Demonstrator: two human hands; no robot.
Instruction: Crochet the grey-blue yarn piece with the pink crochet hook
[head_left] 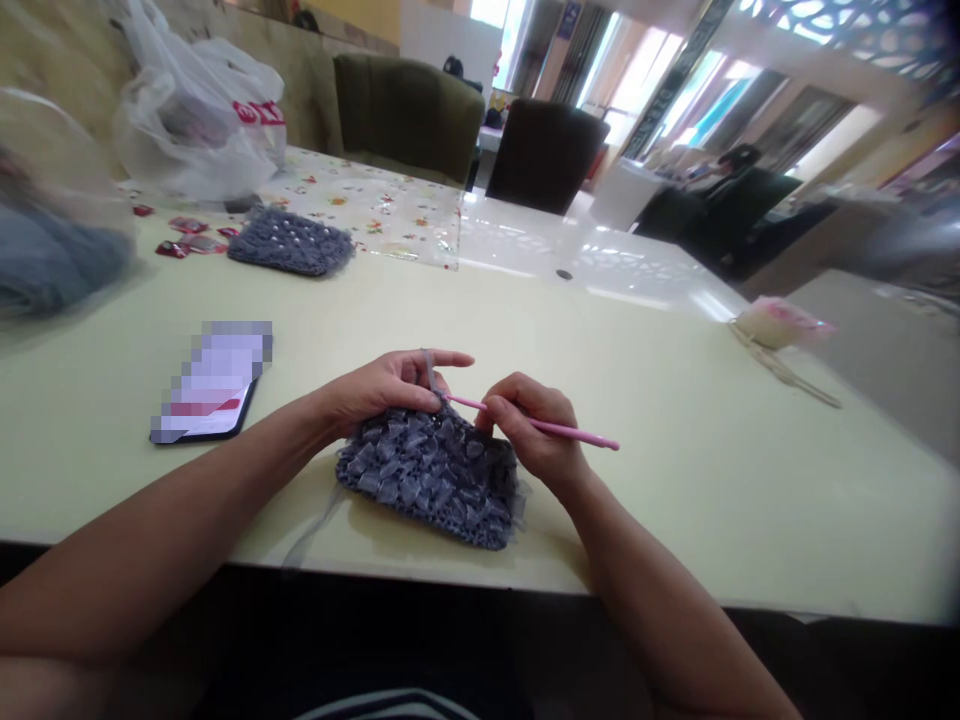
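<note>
A dark grey-blue crocheted piece (435, 470) with ribbon-like petals hangs between my hands, over the near part of the table. My left hand (394, 385) pinches its top edge between thumb and fingers, index finger stretched out, with a strand of grey ribbon yarn (428, 368) running over the fingers. In my right hand (532, 420) is a pink crochet hook (574, 433), its tip at the top edge of the piece beside my left thumb. A loose ribbon tail (315, 530) trails down toward the table's front edge.
A phone (217, 385) lies at the left. Behind it are a second crocheted piece (291, 242) with pearl-like beads, red wrappers (187, 240), a white plastic bag (202, 120) and a clear bag of grey yarn (52, 250). A pink-and-cream item (776, 322) sits at the right; chairs (409, 115) stand beyond.
</note>
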